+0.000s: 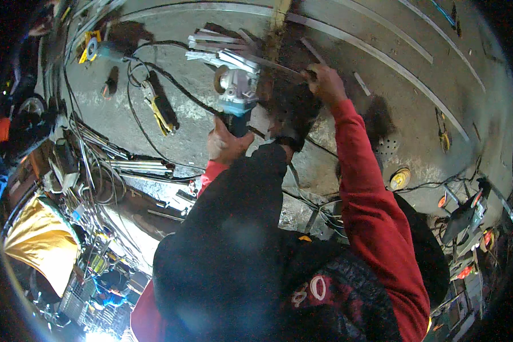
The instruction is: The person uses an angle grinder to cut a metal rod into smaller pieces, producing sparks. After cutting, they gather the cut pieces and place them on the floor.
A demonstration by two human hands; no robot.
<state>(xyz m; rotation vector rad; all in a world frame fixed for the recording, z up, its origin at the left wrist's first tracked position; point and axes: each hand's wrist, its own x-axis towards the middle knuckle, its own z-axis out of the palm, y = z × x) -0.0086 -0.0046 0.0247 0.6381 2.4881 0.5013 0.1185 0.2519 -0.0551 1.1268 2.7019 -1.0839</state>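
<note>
Above floor, left hand grips grinder; right arm outstretched.

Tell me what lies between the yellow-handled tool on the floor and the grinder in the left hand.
A thick black cord runs between the yellow-handled tool and the grinder in the left hand; the head view shows it.

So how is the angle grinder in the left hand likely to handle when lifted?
The angle grinder is probably heavy for its size and nose-heavy, given its bulky, metal-looking head beyond the left hand. Its solid-looking casing should stay stiff. The thin brown disc may chip if knocked, as its edge looks exposed.
</note>
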